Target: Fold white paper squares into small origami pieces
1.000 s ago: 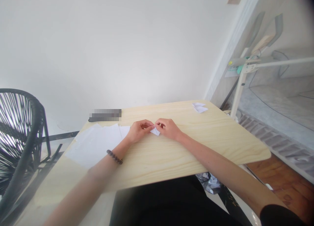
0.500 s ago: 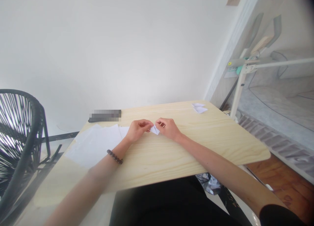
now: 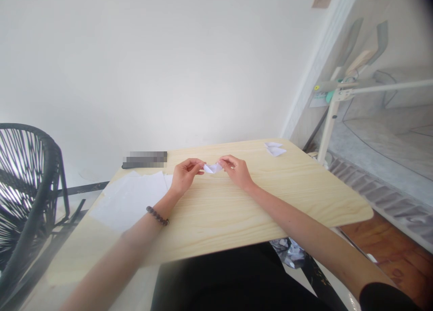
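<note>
Head: your left hand (image 3: 184, 176) and right hand (image 3: 239, 172) pinch folded paper (image 3: 212, 168), finished-looking pieces (image 3: 275, 151) at one o'clock, unfolded sheets (image 3: 135, 196) at eleven.

Matt folded paper (image 3: 212, 169), smooth wood-grain tabletop (image 3: 219, 216), matt wall (image 3: 169, 67), wood-look floor (image 3: 395, 252)

The left hand (image 3: 185, 173) and the right hand (image 3: 237, 170) are pinching a small folded paper (image 3: 212, 168) from opposite sides over the table (image 3: 216, 225). White sheets (image 3: 135, 196) are lying leftward; more folded paper (image 3: 276, 152) is resting near the far right corner.
</note>
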Action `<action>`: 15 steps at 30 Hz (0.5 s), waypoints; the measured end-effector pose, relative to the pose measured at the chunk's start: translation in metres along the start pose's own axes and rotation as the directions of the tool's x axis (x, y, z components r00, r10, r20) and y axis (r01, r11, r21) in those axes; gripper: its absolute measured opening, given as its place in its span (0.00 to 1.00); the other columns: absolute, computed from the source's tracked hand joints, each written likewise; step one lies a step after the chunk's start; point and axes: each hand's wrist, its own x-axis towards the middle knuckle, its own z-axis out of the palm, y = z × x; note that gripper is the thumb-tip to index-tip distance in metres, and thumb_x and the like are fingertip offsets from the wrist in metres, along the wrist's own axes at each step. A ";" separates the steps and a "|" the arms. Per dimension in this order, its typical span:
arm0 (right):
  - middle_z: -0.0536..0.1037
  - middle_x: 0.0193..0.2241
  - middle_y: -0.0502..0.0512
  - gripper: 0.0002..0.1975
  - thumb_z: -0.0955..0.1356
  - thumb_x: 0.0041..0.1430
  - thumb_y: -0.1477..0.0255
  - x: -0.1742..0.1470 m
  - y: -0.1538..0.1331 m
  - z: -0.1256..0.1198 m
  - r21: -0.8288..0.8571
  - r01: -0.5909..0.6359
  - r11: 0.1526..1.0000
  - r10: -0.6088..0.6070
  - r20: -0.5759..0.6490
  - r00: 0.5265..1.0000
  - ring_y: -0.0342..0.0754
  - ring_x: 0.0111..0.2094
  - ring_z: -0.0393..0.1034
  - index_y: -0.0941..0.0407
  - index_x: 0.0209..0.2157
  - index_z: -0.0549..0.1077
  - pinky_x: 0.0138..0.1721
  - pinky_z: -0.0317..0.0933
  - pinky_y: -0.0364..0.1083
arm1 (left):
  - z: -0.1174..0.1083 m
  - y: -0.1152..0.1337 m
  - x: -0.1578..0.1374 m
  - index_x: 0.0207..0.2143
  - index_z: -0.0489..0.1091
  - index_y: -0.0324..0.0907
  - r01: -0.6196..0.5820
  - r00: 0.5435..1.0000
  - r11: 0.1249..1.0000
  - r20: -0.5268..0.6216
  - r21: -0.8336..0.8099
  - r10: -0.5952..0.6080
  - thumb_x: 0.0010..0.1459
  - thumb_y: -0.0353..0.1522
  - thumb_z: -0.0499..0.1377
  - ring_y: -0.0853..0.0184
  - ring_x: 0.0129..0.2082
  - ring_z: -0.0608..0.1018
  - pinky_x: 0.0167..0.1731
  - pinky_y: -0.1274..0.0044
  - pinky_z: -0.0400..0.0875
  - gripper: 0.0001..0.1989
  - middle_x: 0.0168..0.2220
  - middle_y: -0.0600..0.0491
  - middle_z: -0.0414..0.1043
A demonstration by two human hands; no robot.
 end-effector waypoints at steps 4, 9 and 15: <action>0.74 0.30 0.53 0.12 0.61 0.53 0.65 -0.001 0.000 0.000 -0.026 0.049 0.998 -0.049 0.023 0.999 0.43 0.30 0.68 0.57 0.31 0.71 0.30 0.61 0.41 | 0.003 0.005 -0.005 0.32 0.63 0.38 -0.059 0.991 0.995 0.123 0.076 0.050 0.51 0.38 0.54 0.66 0.37 0.72 0.34 0.73 0.70 0.12 0.43 0.45 0.68; 0.74 0.28 0.53 0.11 0.61 0.53 0.66 -0.003 -0.001 0.002 -0.043 0.097 0.994 -0.094 0.060 0.994 0.42 0.29 0.68 0.57 0.30 0.71 0.28 0.62 0.40 | 0.003 0.007 -0.010 0.36 0.61 0.40 -0.201 0.951 0.939 0.287 0.280 0.118 0.50 0.33 0.55 0.66 0.38 0.71 0.34 0.75 0.68 0.10 0.40 0.48 0.67; 0.74 0.29 0.53 0.11 0.61 0.53 0.65 -0.004 -0.001 0.003 -0.017 0.097 0.995 -0.096 0.072 0.993 0.43 0.29 0.69 0.57 0.31 0.70 0.28 0.64 0.41 | 0.000 0.002 -0.006 0.34 0.65 0.41 -0.336 0.905 0.871 0.378 0.359 0.193 0.46 0.33 0.58 0.65 0.41 0.70 0.36 0.75 0.69 0.11 0.46 0.48 0.63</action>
